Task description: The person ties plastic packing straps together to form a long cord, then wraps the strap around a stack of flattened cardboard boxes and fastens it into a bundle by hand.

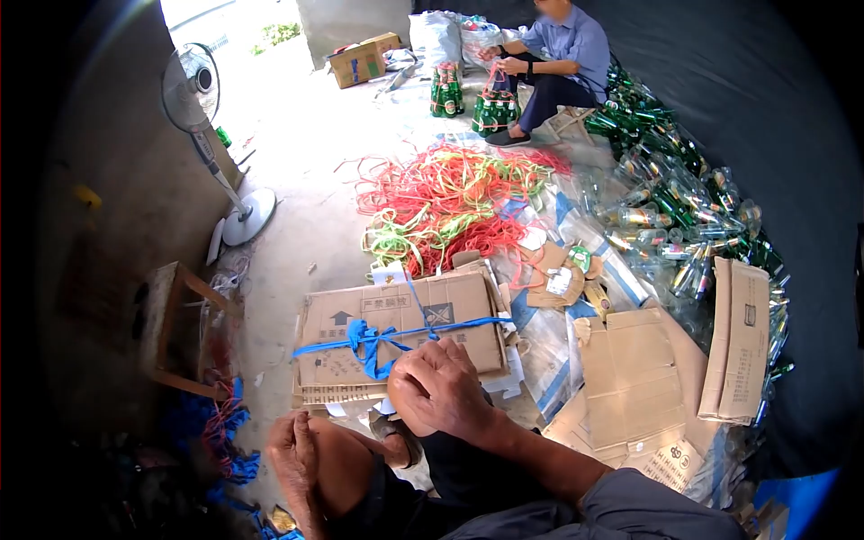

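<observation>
A stack of flattened cardboard (396, 315) lies on the floor before my knees, bound crosswise with a blue strap (360, 337) knotted at its left-centre. My right hand (441, 382) rests over my right knee at the stack's near edge, its fingers curled; whether anything is in them is hidden. My left hand (294, 450) lies against the outer side of my left knee, left of the stack's near corner, with the fingers bent and their grip unclear.
Red and green straps (450, 207) lie tangled beyond the stack. Loose cardboard (634, 378) and many bottles (666, 207) are at right. A co-worker (567, 54) sits near bundled bottles (495, 112). A fan (247, 216) and wooden stool (193, 333) stand left.
</observation>
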`<state>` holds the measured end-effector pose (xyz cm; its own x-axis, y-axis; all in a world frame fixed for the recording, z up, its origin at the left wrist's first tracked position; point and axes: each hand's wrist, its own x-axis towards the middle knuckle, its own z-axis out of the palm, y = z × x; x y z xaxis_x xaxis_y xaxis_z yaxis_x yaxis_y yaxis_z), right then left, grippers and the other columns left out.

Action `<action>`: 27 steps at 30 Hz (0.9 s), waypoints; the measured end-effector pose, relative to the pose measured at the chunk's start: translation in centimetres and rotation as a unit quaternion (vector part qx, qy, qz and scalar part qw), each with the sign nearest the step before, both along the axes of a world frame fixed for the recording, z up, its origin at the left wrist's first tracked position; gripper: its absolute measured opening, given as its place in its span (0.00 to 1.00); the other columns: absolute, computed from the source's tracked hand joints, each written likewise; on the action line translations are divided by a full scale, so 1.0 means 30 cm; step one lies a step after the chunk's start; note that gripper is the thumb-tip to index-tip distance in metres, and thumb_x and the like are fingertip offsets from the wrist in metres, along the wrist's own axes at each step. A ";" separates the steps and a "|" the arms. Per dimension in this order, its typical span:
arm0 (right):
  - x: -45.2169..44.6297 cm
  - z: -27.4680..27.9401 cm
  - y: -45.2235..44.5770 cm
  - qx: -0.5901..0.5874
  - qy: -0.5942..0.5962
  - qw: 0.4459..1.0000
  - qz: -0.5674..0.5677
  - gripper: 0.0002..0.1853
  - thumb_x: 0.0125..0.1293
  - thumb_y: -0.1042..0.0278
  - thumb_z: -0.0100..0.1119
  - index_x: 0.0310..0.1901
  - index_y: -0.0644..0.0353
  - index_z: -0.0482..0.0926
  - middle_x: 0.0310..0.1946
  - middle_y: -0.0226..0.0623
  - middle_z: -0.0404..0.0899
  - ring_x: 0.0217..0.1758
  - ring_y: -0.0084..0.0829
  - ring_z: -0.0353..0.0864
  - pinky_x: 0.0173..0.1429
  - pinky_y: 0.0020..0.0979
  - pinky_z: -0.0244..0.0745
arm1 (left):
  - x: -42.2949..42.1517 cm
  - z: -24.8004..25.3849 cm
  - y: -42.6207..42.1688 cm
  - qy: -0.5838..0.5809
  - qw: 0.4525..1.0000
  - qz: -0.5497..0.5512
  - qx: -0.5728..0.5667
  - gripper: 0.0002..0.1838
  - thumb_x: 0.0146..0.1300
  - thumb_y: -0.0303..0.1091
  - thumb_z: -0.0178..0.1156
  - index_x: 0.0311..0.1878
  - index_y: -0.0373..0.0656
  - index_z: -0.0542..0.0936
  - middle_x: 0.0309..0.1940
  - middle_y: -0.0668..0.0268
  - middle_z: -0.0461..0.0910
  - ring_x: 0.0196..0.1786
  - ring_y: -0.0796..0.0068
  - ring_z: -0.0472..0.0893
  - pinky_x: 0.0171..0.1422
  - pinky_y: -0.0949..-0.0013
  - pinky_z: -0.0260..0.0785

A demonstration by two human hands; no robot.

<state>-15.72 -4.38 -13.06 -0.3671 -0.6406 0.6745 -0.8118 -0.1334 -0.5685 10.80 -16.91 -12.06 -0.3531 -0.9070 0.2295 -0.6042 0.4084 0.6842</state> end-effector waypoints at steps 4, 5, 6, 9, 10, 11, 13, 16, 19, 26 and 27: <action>0.005 0.017 0.001 -0.007 -0.007 1.000 0.006 0.10 0.56 0.75 0.69 0.40 0.56 0.81 0.34 0.37 0.76 0.43 0.44 0.77 0.48 0.43 0.70 | -0.022 0.010 0.018 -0.007 0.999 -0.012 -0.029 0.14 0.77 0.35 0.60 0.48 0.33 0.88 0.44 0.50 0.88 0.45 0.55 0.86 0.53 0.61 0.77; 0.005 0.023 0.002 -0.008 -0.007 1.000 0.007 0.10 0.56 0.75 0.69 0.40 0.56 0.81 0.34 0.37 0.76 0.43 0.44 0.77 0.48 0.44 0.70 | -0.026 0.011 0.022 -0.014 0.999 -0.017 -0.043 0.14 0.77 0.35 0.61 0.48 0.33 0.88 0.44 0.50 0.88 0.46 0.53 0.86 0.54 0.61 0.77; 0.004 0.023 0.001 -0.018 -0.011 1.000 0.012 0.10 0.55 0.76 0.69 0.40 0.56 0.81 0.34 0.38 0.76 0.42 0.44 0.77 0.48 0.44 0.70 | -0.034 0.023 0.033 -0.017 0.999 -0.017 -0.048 0.13 0.76 0.35 0.61 0.48 0.33 0.87 0.45 0.49 0.88 0.47 0.52 0.86 0.54 0.60 0.77; 0.000 0.024 0.000 -0.040 -0.022 0.999 0.029 0.10 0.55 0.77 0.68 0.39 0.58 0.80 0.33 0.38 0.76 0.42 0.45 0.76 0.48 0.44 0.70 | -0.076 0.067 0.080 -0.027 0.997 -0.021 -0.062 0.13 0.75 0.34 0.62 0.48 0.33 0.88 0.46 0.49 0.88 0.49 0.49 0.86 0.57 0.58 0.77; 0.000 0.027 0.002 -0.041 -0.025 0.998 0.035 0.09 0.56 0.77 0.68 0.38 0.58 0.80 0.33 0.39 0.76 0.42 0.45 0.76 0.48 0.45 0.70 | -0.091 0.089 0.098 -0.032 0.997 -0.025 -0.066 0.13 0.75 0.34 0.62 0.48 0.33 0.88 0.47 0.49 0.87 0.50 0.49 0.85 0.58 0.58 0.76; 0.000 0.031 0.005 -0.041 -0.029 0.998 0.041 0.09 0.56 0.77 0.68 0.38 0.58 0.79 0.33 0.39 0.76 0.41 0.45 0.76 0.48 0.45 0.70 | -0.104 0.101 0.110 -0.037 0.996 -0.029 -0.070 0.12 0.75 0.34 0.62 0.48 0.33 0.88 0.48 0.49 0.87 0.51 0.49 0.85 0.58 0.57 0.76; 0.005 0.037 0.007 -0.038 -0.034 0.998 0.048 0.09 0.56 0.78 0.68 0.37 0.58 0.79 0.32 0.39 0.75 0.41 0.46 0.76 0.48 0.45 0.70 | -0.118 0.107 0.118 -0.054 0.994 -0.048 -0.085 0.12 0.74 0.33 0.62 0.48 0.34 0.88 0.49 0.49 0.87 0.52 0.49 0.85 0.59 0.57 0.76; 0.015 0.055 0.015 -0.032 -0.032 0.998 0.048 0.09 0.56 0.78 0.68 0.37 0.58 0.79 0.32 0.40 0.75 0.40 0.46 0.76 0.47 0.45 0.70 | -0.124 0.105 0.119 -0.094 0.991 -0.048 -0.078 0.11 0.74 0.33 0.62 0.48 0.35 0.88 0.49 0.49 0.87 0.53 0.48 0.85 0.60 0.57 0.76; 0.021 0.043 0.005 -0.030 -0.039 0.998 0.044 0.09 0.56 0.78 0.68 0.37 0.58 0.79 0.32 0.40 0.75 0.40 0.46 0.76 0.47 0.45 0.70 | -0.087 0.053 0.088 -0.100 0.992 -0.026 -0.069 0.11 0.73 0.33 0.62 0.48 0.35 0.88 0.49 0.50 0.87 0.52 0.48 0.85 0.60 0.57 0.76; 0.020 0.015 -0.033 -0.016 -0.010 1.000 0.024 0.10 0.55 0.77 0.69 0.37 0.56 0.80 0.34 0.38 0.77 0.41 0.45 0.77 0.47 0.44 0.70 | 0.062 -0.009 -0.004 -0.045 0.995 0.014 -0.089 0.09 0.71 0.30 0.64 0.46 0.35 0.88 0.44 0.52 0.87 0.47 0.48 0.85 0.54 0.57 0.77; 0.022 0.011 -0.032 -0.010 -0.001 1.000 0.022 0.10 0.55 0.76 0.70 0.37 0.56 0.80 0.34 0.38 0.77 0.41 0.44 0.77 0.47 0.44 0.71 | 0.072 -0.008 -0.006 -0.041 0.995 0.014 -0.089 0.09 0.71 0.30 0.64 0.46 0.35 0.87 0.43 0.52 0.87 0.46 0.48 0.86 0.53 0.57 0.77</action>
<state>-15.06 -5.34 -12.74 -0.3413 -0.6422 0.6864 -0.8035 -0.1797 -0.5676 12.96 -17.09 -12.28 -0.3525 -0.8646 0.3581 -0.6679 0.5005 0.5508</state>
